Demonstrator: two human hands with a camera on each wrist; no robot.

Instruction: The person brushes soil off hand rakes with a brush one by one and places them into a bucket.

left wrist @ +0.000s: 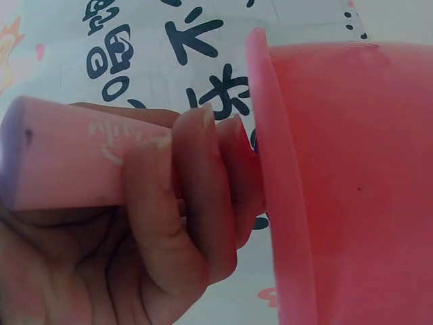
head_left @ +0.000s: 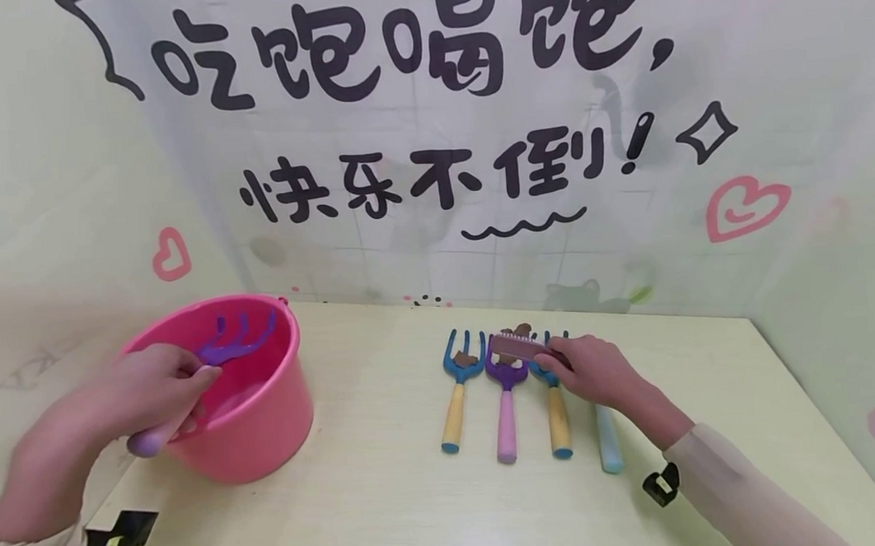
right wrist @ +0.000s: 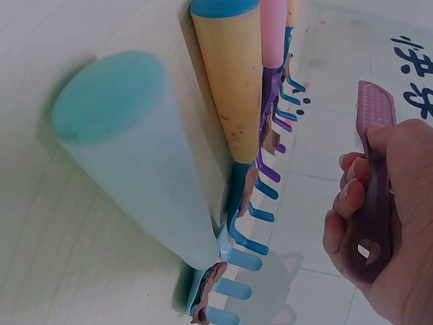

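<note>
On the left, my left hand (head_left: 150, 385) grips the pink handle (left wrist: 74, 156) of a small garden rake, its purple tines (head_left: 237, 348) over the mouth of a pink bucket (head_left: 256, 431). The curled fingers are right at the bucket rim in the left wrist view. My right hand (head_left: 597, 368) holds a small mauve brush (right wrist: 376, 108), bristles showing in the head view, above a row of garden rakes. In the row lie a blue rake with a yellow handle (head_left: 454, 420), a purple one with a pink handle (head_left: 506, 426), another blue-and-yellow one (head_left: 560, 422) and a light blue one (right wrist: 135, 162). Brown clumps (head_left: 465, 359) sit on their heads.
Behind the pale wooden table (head_left: 389, 490) stands a wall covering (head_left: 437, 265) with large black characters and pink hearts. The bucket occupies the table's left side. A black strap (head_left: 662, 485) hangs by the right sleeve, and another (head_left: 120, 537) by the left.
</note>
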